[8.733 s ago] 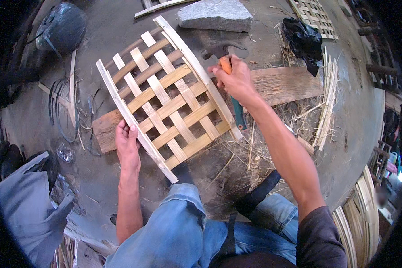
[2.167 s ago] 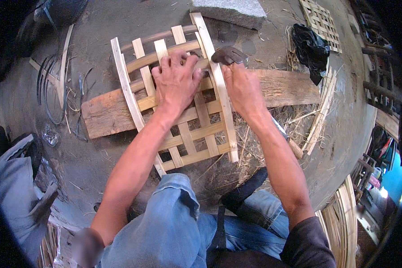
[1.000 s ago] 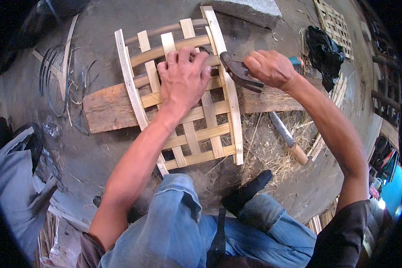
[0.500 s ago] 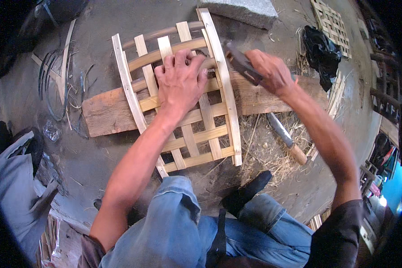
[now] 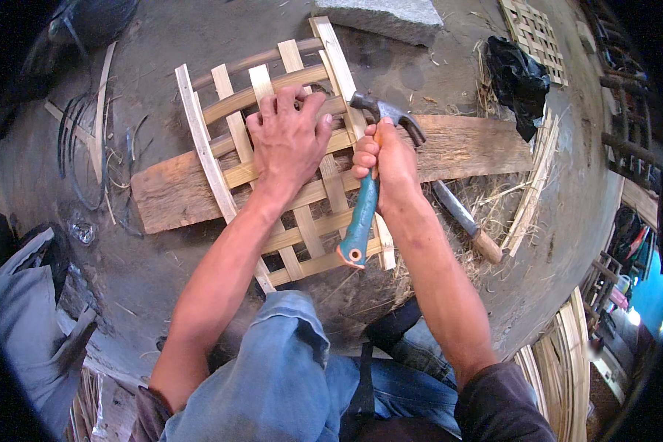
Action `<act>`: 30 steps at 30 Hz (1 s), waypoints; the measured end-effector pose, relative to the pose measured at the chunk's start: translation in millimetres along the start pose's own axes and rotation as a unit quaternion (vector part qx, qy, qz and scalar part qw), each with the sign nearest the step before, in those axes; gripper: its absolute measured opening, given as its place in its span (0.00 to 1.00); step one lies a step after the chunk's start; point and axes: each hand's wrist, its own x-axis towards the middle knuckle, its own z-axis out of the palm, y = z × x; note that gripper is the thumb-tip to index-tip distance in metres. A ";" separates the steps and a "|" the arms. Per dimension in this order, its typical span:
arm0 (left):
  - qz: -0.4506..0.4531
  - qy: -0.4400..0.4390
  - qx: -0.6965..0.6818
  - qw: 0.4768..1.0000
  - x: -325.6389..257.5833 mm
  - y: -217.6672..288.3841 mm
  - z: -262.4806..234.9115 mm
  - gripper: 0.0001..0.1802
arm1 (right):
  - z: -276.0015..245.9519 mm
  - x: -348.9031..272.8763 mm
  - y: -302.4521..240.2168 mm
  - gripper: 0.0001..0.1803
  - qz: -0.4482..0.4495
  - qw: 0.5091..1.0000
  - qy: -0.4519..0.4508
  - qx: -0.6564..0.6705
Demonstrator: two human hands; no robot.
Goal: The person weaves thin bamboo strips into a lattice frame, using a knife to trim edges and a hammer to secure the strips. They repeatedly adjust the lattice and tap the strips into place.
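A woven bamboo panel of crossed pale slats between two long side rails lies across a rough wooden plank. My left hand rests on its upper middle, fingers bent over the slats and holding it down; the fingertips are partly hidden. In my right hand is a claw hammer with a teal handle, gripped close below its dark metal head. The head's striking face is at the panel's right rail, and the handle slants down over the panel's lower right.
Right of the panel lies a wooden-handled knife among straw shavings. Beyond are a black plastic bag, a second woven panel and a stone block. Loose strips lie at left; bundled bamboo strips stand lower right.
My right hand has swung the hammer left and down, from beside the panel to its right rail. My left hand stays on the slats. The whole view has shifted slightly.
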 end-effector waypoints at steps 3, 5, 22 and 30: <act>0.005 0.002 0.007 1.000 -1.5 0.5 -1.4 0.18 | -3.5 -0.3 15.1 0.16 -0.051 0.995 0.044 0.070; -0.002 0.005 0.018 1.000 -1.6 -2.5 -0.8 0.19 | -5.7 0.3 14.6 0.16 -0.007 1.000 -0.001 0.012; 0.003 0.016 0.004 1.000 -0.7 -1.5 2.4 0.14 | 8.8 -4.2 8.2 0.15 -0.061 0.995 0.060 0.048; 0.001 0.005 0.008 1.000 0.9 -0.6 -0.6 0.19 | -41.0 13.5 -38.9 0.19 -0.209 0.858 -0.017 -0.469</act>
